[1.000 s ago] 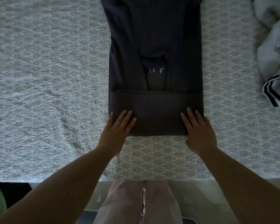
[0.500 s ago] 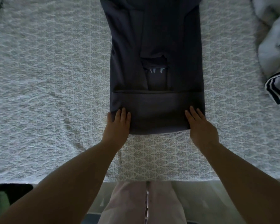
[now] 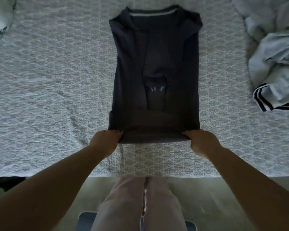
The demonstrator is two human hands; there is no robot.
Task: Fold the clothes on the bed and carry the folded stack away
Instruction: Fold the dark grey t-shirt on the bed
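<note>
Item: dark shirt (image 3: 154, 67), lying flat at the middle of the bed (image 3: 48, 90), collar at the far end, sides already turned inward into a long panel, near hem doubled up in a band.

Hands: the left hand (image 3: 105, 140) is pinching the near left corner of that band, fingers curled round the edge; the right hand (image 3: 201, 141) is pinching the near right corner likewise. Both are closing on cloth, not lying flat.

Handling, by judgement: light, soft, limp knit; it is likely sagging in the middle if raised by the corners alone, and the tucked sides are liable to slide apart. The two near corners, gripped through all layers, look the soundest hold for carrying the fold toward the collar. Nothing fragile.

Other stock: pale garment with dark stripes (image 3: 274, 77), lying crumpled and unfolded at the right edge, well apart from the shirt; a further pale cloth (image 3: 0, 15) showing at the far left corner, kind unclear.

Containers: none showing. No folded stack is visible yet; the task is looking to be in an early stage.
</note>
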